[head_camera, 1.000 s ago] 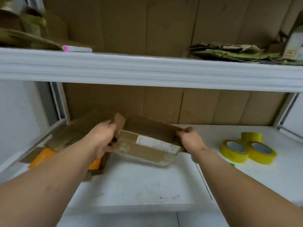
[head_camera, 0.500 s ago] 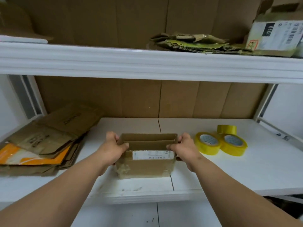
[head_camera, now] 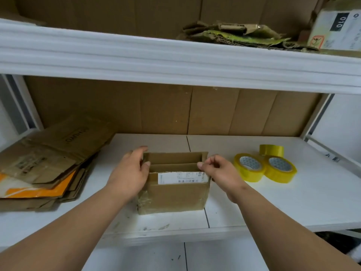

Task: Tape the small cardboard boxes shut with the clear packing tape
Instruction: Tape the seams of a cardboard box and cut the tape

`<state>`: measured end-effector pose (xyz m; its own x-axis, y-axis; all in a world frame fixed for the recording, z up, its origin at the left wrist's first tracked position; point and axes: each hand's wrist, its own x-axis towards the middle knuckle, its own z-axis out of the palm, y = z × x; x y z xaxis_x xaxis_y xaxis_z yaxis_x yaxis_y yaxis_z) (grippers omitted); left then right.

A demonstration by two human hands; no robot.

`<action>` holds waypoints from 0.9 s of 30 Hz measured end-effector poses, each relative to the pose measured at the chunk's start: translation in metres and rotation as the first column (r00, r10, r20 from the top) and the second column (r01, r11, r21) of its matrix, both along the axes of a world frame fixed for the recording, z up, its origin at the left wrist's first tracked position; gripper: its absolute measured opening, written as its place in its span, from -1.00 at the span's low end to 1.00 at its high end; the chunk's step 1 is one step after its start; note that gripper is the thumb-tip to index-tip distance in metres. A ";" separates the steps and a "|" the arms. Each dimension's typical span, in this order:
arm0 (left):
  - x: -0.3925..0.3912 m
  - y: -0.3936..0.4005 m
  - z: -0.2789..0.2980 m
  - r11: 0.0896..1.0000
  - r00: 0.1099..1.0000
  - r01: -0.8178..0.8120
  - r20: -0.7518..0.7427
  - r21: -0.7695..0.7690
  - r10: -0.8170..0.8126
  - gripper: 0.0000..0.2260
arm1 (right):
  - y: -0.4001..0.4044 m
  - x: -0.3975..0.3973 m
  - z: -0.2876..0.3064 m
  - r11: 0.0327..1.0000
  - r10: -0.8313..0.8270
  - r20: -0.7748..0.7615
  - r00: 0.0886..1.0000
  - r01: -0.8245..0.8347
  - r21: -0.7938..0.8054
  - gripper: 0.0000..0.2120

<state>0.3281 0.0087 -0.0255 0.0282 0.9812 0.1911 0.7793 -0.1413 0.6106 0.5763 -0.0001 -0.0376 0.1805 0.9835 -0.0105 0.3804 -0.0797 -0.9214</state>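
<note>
Head view: small brown cardboard box (head_camera: pixel 173 194) (flaps open) is sitting on the white shelf (head_camera: pixel 273 202); left hand (head_camera: pixel 130 174) is gripping its left edge, right hand (head_camera: pixel 220 173) pinching its right rim, yellowish tape rolls (head_camera: pixel 265 167) lying nearby.

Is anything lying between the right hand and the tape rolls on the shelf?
Nothing visible. The right hand is at the open box's right edge, and only bare white shelf separates it from the nearest yellow tape roll.
</note>
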 end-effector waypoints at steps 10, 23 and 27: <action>-0.014 0.004 0.005 0.892 0.946 0.324 0.123 -0.315 -0.301 -0.69 | -0.014 -0.004 0.005 0.999 -0.024 0.115 0.993 0.019 0.050 -0.47; -0.004 0.016 0.005 0.962 0.983 0.169 -0.027 -0.213 -0.179 -0.33 | 0.004 0.026 -0.009 0.987 0.158 0.005 0.987 -0.158 0.010 -0.25; -0.005 0.017 -0.002 0.985 0.979 0.134 -0.141 -0.105 -0.148 -0.62 | 0.012 0.032 -0.015 0.984 0.170 0.153 0.973 -0.177 0.031 -0.45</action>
<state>0.3227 0.0262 -0.0279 0.1886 0.9787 0.0806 0.8385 -0.2032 0.5056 0.6087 0.0122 -0.0522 0.0032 0.9989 0.0477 0.5181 0.0391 -0.8544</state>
